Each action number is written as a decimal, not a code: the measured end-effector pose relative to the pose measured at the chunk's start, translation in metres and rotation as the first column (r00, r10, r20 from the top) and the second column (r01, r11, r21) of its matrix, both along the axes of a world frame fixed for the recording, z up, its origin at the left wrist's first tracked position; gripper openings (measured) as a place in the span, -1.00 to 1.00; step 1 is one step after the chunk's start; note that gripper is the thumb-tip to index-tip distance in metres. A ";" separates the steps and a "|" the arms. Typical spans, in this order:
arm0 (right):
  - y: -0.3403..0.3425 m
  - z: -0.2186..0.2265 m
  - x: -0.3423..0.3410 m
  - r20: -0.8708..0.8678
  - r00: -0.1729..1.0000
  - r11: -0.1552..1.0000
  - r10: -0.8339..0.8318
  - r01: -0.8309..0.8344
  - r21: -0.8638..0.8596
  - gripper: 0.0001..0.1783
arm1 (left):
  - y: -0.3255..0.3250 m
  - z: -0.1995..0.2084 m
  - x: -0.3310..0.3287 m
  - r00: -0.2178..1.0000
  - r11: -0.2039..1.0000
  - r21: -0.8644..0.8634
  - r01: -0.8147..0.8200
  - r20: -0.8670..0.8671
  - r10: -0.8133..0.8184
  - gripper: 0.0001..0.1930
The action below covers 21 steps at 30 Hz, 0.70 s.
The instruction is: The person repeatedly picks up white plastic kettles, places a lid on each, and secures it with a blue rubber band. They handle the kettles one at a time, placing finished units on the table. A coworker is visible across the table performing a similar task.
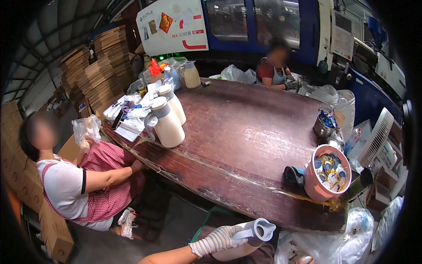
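Observation:
My left hand [218,240], in a striped knit glove, is closed round the grey handle of a cream vacuum jug [239,252]. The jug tilts at the table's near edge, its grey spout collar pointing up and right. No lid shows on it, and the opening looks dark. At the lower edge, a small skin-toned patch beside the clear plastic bag [323,246] seems to be part of my right hand [305,260]; its fingers cannot be made out. Two lidded cream jugs [168,130] stand at the table's left side.
The brown table [237,127] carries a pink bucket [312,178] of small tagged parts, a black-and-blue object [293,176] and a metal pot [324,128]. One co-worker [66,185] sits at left, another [274,70] at the far side. A fan [376,136] stands right.

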State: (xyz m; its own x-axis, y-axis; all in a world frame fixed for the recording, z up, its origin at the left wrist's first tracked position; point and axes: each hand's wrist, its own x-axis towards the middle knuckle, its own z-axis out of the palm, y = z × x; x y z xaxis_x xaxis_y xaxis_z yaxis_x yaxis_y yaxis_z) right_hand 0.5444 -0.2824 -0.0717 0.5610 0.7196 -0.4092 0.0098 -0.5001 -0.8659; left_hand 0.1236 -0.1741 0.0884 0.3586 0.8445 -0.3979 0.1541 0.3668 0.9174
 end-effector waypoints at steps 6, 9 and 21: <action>0.025 0.124 -0.073 -0.154 0.931 0.933 0.332 -0.299 0.199 -0.05 | 0.000 0.018 0.009 0.977 0.983 0.089 0.164 -0.154 -0.149 -0.51; 0.061 0.155 -0.115 0.291 0.729 0.695 0.620 -0.682 0.227 -0.06 | 0.000 0.024 0.024 0.953 0.903 0.310 0.299 -0.151 -0.264 -0.55; 0.122 0.203 -0.162 0.670 0.256 0.242 0.697 -0.963 0.116 -0.01 | -0.022 0.011 0.014 0.966 0.951 0.185 0.249 -0.110 -0.232 -0.54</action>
